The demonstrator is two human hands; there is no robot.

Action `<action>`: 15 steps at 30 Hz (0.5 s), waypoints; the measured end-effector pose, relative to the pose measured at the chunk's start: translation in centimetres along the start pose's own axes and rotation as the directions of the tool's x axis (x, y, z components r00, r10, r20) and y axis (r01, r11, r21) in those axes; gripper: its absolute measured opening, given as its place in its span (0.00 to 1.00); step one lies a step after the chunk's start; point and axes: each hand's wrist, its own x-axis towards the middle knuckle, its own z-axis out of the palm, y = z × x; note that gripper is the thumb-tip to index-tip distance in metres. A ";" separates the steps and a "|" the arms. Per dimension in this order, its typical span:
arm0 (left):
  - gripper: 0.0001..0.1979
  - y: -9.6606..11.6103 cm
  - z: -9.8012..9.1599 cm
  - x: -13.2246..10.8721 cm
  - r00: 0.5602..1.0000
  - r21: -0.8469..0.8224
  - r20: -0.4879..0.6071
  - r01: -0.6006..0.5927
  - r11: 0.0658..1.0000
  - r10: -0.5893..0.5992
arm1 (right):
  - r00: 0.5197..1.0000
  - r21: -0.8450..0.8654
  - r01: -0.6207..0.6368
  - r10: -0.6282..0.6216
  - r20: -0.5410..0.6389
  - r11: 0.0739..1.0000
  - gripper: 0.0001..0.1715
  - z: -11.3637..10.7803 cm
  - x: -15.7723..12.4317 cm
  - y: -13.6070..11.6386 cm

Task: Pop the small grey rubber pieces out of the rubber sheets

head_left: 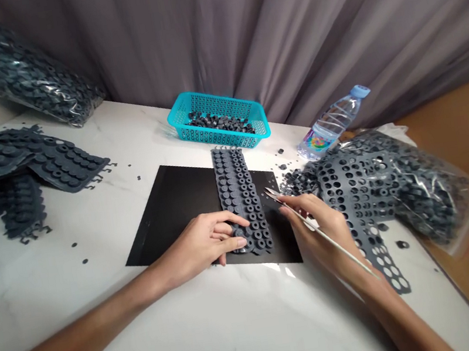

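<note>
A dark grey rubber sheet (236,187) with rows of round, washer-like parts lies lengthwise on a black mat (176,202). My left hand (208,236) rests at the sheet's near end, index finger and thumb stretched out and touching it, the other fingers loosely bent. To the right of the sheet, my right hand (320,224) grips a pair of slim metal tweezers (293,209). Their tips are slightly apart above the mat's right part, not touching the sheet. Whether anything tiny is between the tips cannot be made out.
Behind the mat stands a turquoise basket (222,139) of small dark pieces. A water bottle (328,125), a punched-out sheet (385,258) and a plastic bag of pieces (438,196) are at right. More sheets (27,161) and a large filled bag (22,72) lie left.
</note>
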 end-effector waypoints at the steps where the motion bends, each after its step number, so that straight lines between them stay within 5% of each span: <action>1: 0.18 0.1 0.1 0.0 1.000 -0.008 0.000 0.002 1.000 -0.002 | 0.999 0.027 0.003 -0.004 0.034 1.000 0.12 -0.3 0.0 0.0; 9: 0.18 0.8 0.5 -0.4 1.000 -0.015 0.008 0.012 1.000 -0.012 | 0.945 0.246 0.086 -0.157 0.286 0.965 0.05 0.3 -0.3 -1.5; 15: 0.16 0.2 0.6 -0.1 1.000 -0.018 -0.019 0.010 1.000 -0.010 | 0.920 0.278 0.172 -0.255 0.297 0.945 0.04 0.2 -0.1 -1.6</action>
